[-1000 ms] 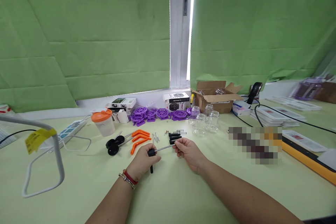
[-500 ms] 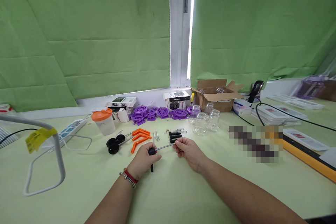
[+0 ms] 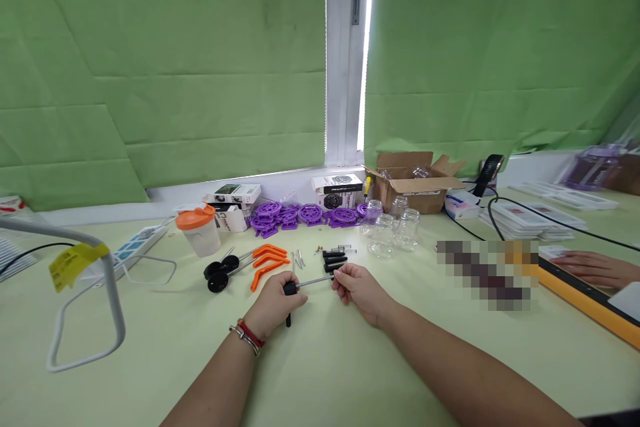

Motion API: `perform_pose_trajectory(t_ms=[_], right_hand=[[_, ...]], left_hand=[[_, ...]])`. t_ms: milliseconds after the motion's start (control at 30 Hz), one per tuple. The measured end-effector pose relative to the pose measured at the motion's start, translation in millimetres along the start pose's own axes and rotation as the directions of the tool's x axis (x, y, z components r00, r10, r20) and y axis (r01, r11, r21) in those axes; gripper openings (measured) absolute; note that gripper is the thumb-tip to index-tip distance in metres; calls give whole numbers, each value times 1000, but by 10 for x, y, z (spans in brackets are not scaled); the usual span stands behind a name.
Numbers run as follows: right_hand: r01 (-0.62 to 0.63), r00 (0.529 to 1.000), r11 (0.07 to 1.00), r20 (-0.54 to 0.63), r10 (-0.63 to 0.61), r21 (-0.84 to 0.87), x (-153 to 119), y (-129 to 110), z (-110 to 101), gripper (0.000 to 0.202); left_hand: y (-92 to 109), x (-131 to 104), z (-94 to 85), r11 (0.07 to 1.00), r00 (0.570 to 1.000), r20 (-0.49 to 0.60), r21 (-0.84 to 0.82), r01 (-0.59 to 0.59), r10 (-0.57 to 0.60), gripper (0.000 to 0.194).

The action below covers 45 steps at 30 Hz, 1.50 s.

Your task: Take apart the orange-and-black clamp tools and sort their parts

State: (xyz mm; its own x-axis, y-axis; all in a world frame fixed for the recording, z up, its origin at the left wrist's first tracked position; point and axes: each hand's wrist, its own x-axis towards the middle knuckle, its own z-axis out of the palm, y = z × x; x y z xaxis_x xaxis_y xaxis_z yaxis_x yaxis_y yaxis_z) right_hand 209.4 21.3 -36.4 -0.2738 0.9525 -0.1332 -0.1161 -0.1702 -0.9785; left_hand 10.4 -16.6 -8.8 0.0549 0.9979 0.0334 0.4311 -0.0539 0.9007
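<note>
My left hand (image 3: 275, 303) is closed around a black part with a thin metal rod (image 3: 315, 280) that points right. A black stem (image 3: 289, 320) sticks out below this hand. My right hand (image 3: 363, 293) pinches the rod's far end; whatever else its fingertips hold is hidden. Just beyond lie several black cylinders (image 3: 334, 259), metal springs (image 3: 345, 250) and small screws (image 3: 299, 258). Left of them are orange curved handles (image 3: 270, 259) and black round pieces with metal rods (image 3: 218, 280).
Purple plastic discs (image 3: 311, 215), glass jars (image 3: 383, 240), a cardboard box (image 3: 420, 193) and small printed boxes (image 3: 337, 192) line the back. An orange-lidded cup (image 3: 200, 233) and grey wire frame (image 3: 117, 313) stand left. Another person's hand (image 3: 600, 269) rests far right beyond an orange bar (image 3: 590, 312).
Another person's hand has come into view at the far right. My own hands keep nearly the same pose around the rod.
</note>
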Motion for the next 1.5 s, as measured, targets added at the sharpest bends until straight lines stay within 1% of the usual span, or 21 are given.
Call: perform_pose_trajectory(t_ms=[167,467,667,733,1000,1133,1333,1500], right_hand=[[-7,1000,999,2,7,-46,9,16,5,21],[23,1000,997,8,-22,-80,-1,15,30,25],[33,999,997,-12,-33,-63,-9,14,49,26],[39,999,998,-11,-39,-52,-4,22,40,25],[113,993,993,49,-112,-20,36,69,-35,18],[101,994,995,45,-101,0,34,67,-33,18],[109,993,993,50,-106,-50,29,76,-35,23],[79,995,995,67,-75,-65,26,68,-32,27]], left_hand=[[-16,7,10,1000,1000,-9,-3,7,-7,23],[17,-2,5,999,1000,-28,34,-6,7,24],[30,-9,6,998,999,-31,41,-43,44,25],[37,-15,7,999,999,-27,31,-39,40,26],[26,-7,-3,999,999,-40,42,-30,31,25],[28,-4,-9,998,999,-32,53,-30,32,24],[18,-9,-5,995,999,-31,93,-42,45,24],[5,1,-11,991,999,-22,123,-45,48,24]])
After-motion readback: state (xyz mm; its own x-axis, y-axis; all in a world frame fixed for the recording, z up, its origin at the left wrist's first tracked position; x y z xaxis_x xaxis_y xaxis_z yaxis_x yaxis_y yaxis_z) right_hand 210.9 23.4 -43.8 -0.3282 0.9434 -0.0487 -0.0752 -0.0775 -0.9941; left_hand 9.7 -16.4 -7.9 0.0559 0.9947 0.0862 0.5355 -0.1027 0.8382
